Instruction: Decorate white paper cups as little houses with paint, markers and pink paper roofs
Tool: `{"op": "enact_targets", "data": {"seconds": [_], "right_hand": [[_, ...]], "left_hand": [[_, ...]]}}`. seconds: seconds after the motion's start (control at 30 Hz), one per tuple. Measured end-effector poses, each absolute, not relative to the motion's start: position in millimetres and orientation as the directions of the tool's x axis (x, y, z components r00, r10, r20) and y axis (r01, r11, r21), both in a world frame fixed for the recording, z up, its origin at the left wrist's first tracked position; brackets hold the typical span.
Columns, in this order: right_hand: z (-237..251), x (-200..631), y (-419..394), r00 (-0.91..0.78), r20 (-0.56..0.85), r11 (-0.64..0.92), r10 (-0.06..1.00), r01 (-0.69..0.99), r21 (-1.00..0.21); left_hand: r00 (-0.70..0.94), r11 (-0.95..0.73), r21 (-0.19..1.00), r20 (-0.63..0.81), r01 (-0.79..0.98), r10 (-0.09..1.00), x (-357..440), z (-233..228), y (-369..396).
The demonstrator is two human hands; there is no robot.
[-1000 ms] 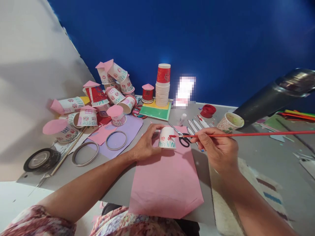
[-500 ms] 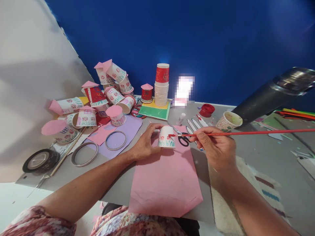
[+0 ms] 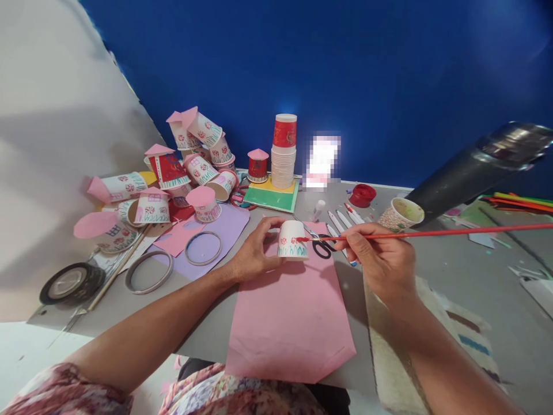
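**Item: paper cup, decoration in progress**

- Step in hand (judged): painting red flowers on side of upturned paper cup (image 3: 292,240); green grass band round its rim looks done, a few red blooms in place.
- Cup loc.: mouth-down on far end of pink paper sheet (image 3: 289,314), centre of surface (image 3: 475,288), just near of scissors (image 3: 322,246).
- Left hand (image 3: 254,253): fingers wrapped on cup's left side and top, steadying it. Grasping, not released.
- Right hand (image 3: 382,262): fingers pinched on thin red paintbrush (image 3: 432,233), held approx. level; red-loaded tip touching or just beside cup's right wall, can't tell which. Long handle runs off right.
- Next move calls for (judged): small dabs w/ light pressure; left hand to turn cup a little to show blank wall; reload from red paint pot (image 3: 363,195) when tip runs dry.

**Edges / room**

- Left far: heap of finished cup houses (image 3: 190,167) w/ pink cone roofs, near but apart from working cup.
- Left near: tape rings (image 3: 204,246), black tape roll (image 3: 71,282), lilac sheet.
- Far centre: cup stack (image 3: 284,153) on green/yellow card.
- Right far: rinse cup (image 3: 401,213), white markers (image 3: 341,222), dark cylinder (image 3: 479,167). Brush handle sweeps just near of the rinse cup; mind it when swinging.
- Near edge of surface: pink sheet overhangs it slightly. Open room: near half of pink sheet and grey area right of right hand.
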State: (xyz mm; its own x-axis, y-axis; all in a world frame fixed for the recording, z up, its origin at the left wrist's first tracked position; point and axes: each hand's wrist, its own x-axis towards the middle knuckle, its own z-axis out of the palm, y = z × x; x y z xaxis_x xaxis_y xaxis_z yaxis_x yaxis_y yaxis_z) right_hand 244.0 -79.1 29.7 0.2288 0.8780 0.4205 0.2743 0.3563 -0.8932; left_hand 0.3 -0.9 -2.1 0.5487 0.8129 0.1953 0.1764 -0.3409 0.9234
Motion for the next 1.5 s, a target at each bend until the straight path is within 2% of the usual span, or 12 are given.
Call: {"op": "enact_targets", "data": {"seconds": [0.23, 0.43, 0.67, 1.13, 1.33, 1.5], "right_hand": [[29.1, 243.0, -78.7, 0.215, 0.422, 0.360, 0.881, 0.275, -0.891], [31.5, 245.1, -80.7, 0.288, 0.427, 0.365, 0.858, 0.244, -0.898], [29.0, 243.4, -79.8, 0.226, 0.402, 0.351, 0.887, 0.234, -0.907], [29.2, 240.6, -75.7, 0.281, 0.390, 0.344, 0.877, 0.198, -0.918], [36.5, 241.0, -80.5, 0.353, 0.484, 0.426, 0.801, 0.234, -0.874], [31.3, 241.0, -83.1, 0.300, 0.538, 0.438, 0.788, 0.341, -0.832]], "left_hand": [[0.550, -0.353, 0.920, 0.208, 0.170, 0.809, 0.1, -3.9, 0.5], [0.548, -0.339, 0.927, 0.202, 0.160, 0.812, -0.3, -5.2, 0.7], [0.556, -0.341, 0.925, 0.197, 0.167, 0.808, -0.9, -3.3, 0.0], [0.566, -0.367, 0.919, 0.228, 0.144, 0.793, -1.0, -4.8, 1.4], [0.575, -0.345, 0.927, 0.203, 0.149, 0.793, -0.8, -4.1, 1.4], [0.555, -0.349, 0.933, 0.246, 0.085, 0.795, -0.5, -8.2, 4.2]]}}
